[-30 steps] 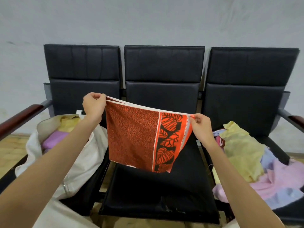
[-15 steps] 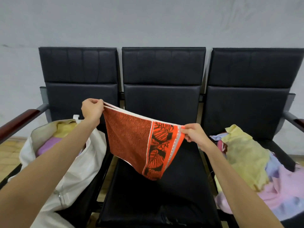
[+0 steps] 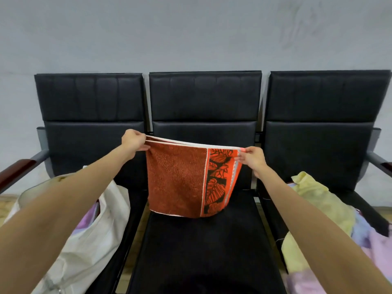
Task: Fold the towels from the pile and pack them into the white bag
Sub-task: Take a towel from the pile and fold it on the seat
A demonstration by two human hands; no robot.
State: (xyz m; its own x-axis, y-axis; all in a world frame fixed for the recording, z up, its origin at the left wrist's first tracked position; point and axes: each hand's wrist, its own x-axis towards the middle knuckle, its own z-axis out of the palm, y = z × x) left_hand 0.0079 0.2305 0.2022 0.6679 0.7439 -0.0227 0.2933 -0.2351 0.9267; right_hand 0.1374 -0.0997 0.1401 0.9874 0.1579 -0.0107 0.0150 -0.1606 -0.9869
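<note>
An orange-brown towel (image 3: 178,181) with a black leaf border hangs doubled over the middle chair seat (image 3: 203,247), its lower edge touching the cushion. My left hand (image 3: 134,141) pinches its top left corners. My right hand (image 3: 253,158) pinches the top right corners by the leaf border. The white bag (image 3: 91,236) stands on the left chair with a purple towel showing inside. The pile of towels (image 3: 322,211), yellow, pink and pale blue, lies on the right chair.
Three black padded chairs stand in a row against a grey wall. A wooden armrest (image 3: 17,170) juts out at far left and another armrest (image 3: 381,162) at far right. Pale floor shows between the seats.
Both hands moved forward and lower with the towel, spreading it level again; its bottom edge now reaches the middle seat. The view tilted down.
</note>
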